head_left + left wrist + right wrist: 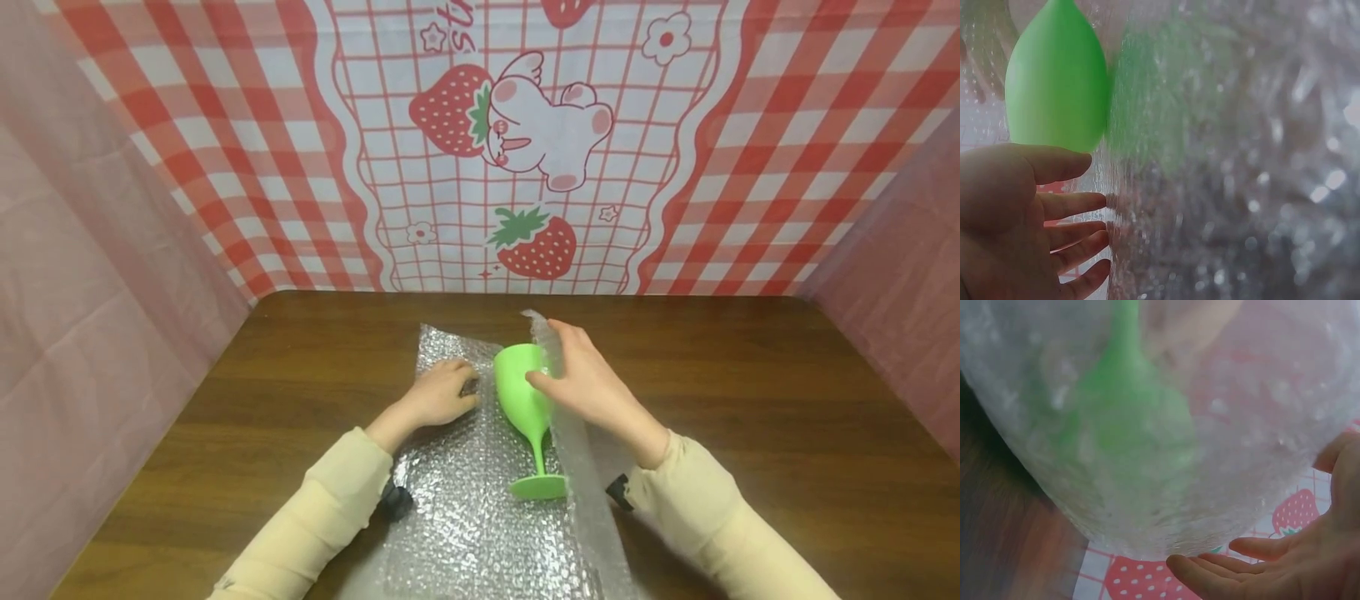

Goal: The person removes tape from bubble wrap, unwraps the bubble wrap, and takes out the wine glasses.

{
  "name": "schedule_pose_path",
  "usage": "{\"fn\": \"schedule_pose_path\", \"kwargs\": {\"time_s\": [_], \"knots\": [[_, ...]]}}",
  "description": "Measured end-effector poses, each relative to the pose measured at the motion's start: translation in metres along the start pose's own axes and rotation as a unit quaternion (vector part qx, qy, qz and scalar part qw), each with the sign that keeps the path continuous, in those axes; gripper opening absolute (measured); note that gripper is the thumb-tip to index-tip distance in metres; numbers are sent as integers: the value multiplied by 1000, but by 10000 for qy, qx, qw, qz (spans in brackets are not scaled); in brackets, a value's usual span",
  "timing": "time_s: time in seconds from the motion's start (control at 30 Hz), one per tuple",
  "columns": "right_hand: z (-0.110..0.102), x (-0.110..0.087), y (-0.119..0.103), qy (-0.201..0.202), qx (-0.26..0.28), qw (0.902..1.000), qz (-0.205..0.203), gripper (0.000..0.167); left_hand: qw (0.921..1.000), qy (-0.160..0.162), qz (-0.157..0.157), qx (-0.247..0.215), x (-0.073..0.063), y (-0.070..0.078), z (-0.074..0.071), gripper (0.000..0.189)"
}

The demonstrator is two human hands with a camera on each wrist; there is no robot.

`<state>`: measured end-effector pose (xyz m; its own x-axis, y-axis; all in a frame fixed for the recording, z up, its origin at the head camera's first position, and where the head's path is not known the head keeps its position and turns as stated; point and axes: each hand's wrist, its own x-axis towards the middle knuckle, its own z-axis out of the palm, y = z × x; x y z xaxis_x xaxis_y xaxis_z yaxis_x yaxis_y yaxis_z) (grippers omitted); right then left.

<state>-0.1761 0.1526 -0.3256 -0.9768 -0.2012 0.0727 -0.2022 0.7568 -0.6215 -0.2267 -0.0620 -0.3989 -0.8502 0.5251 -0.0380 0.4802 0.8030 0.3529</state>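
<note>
Red-and-white checked cloth (247, 125) hangs behind one brown wooden table (757, 400). Printed on it, as the head view shows, are one white cartoon animal (558, 137), three strawberries (536, 250), the topmost cut off, and two flowers (421, 233). Two pink curtains (90, 208) flank the table, one on each side.

One sheet of bubble wrap (480, 533) lies on the table, its right side lifted into a flap. On the sheet, one green goblet (517, 387) lies on its side, bowl toward the back cloth and round foot toward the person; the raised flap stands along its right side.

Two hands are at work, each coming from one cream sleeve (326, 504). The left hand (442, 392) rests on the wrap to the left of the bowl, fingers loosely extended and slightly apart, grasping nothing. The right hand (588, 379) is spread at the flap: its fingers reach along the outer side, well parted from the thumb, which points toward the bowl; whether that thumb touches the goblet cannot be told. Two black objects (397, 502) show, one near each wrist.
</note>
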Motion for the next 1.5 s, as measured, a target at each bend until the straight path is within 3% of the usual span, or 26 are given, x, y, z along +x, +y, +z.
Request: {"fn": "schedule_pose_path", "kwargs": {"time_s": [0.4,0.67,1.5], "knots": [[-10,0,12,154,758,9970,14,53,10000,-37,-67,1,0,-1,0,43],[-14,-3,20,246,911,9955,28,41,10000,-57,-54,-46,0,-1,-1,43],[-15,-9,31,396,1061,9935,-82,33,9995,57,-32,-298,-2,-2,1,41]]}}
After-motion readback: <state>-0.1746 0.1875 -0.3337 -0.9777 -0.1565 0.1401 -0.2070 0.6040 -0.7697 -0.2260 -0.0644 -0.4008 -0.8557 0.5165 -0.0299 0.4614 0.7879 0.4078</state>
